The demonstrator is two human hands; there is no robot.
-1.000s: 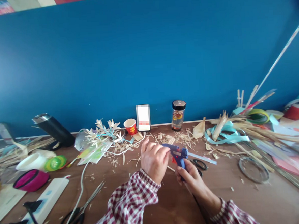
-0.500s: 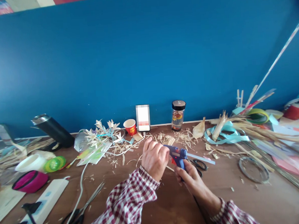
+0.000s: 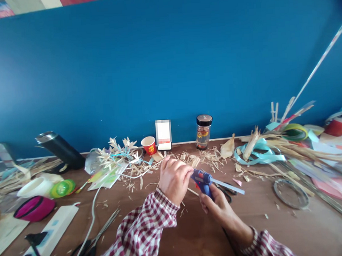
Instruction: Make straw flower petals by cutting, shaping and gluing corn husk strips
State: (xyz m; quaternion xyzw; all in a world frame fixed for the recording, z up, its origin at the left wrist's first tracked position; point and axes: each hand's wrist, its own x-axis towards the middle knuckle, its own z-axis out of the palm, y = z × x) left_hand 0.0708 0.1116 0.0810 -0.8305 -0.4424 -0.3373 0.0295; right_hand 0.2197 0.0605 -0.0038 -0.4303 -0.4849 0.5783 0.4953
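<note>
My right hand (image 3: 217,202) is wrapped round the handle of a blue hot glue gun (image 3: 202,180). A translucent glue stick (image 3: 229,186) juts from the gun's back end, and its nozzle points left at my left hand (image 3: 174,177). The fingers of that hand are curled together, back towards me, right by the nozzle; whatever they pinch is hidden. Below the hands a thin pale stick (image 3: 193,192) shows in part. Black-handled scissors (image 3: 228,192) lie partly behind the gun.
Pale husk scraps (image 3: 187,158) litter the table's back. White husk flowers (image 3: 123,150), a red paper cup (image 3: 149,145), a phone (image 3: 163,135) and a lidded jar (image 3: 204,131) stand along the wall. At left lie large scissors (image 3: 92,244) and a power strip (image 3: 50,239).
My left hand has shifted slightly left and turned a little. The glue gun has tipped and moved slightly, still in my right hand. A small pink scrap now shows beyond the glue stick.
</note>
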